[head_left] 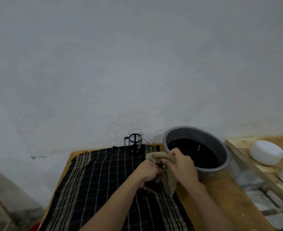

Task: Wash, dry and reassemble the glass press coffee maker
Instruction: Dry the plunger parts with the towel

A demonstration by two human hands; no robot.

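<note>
**Two hands, one cloth, one plunger part over the checked cloth**

A bare grey wall [137,55] fills most of the view, and below it sits a wooden table [224,197] with one dark checked cloth [95,189] spread across it. Nearest us, both hands are at work above that cloth. The left hand [145,172] is curled tight around a dark plunger part [156,182], small metal bits showing between the two hands. The right hand [181,165] has its fingers closed on one beige drying cloth [167,180], pressed against that part. Just right, one grey basin [224,157] holds dark water. Farther back, at the checked cloth's far edge by the wall, one glass carafe [135,142] stands upright in its black frame, alone. Off to the far right, two white bowls [266,155] rest upside down.
</note>
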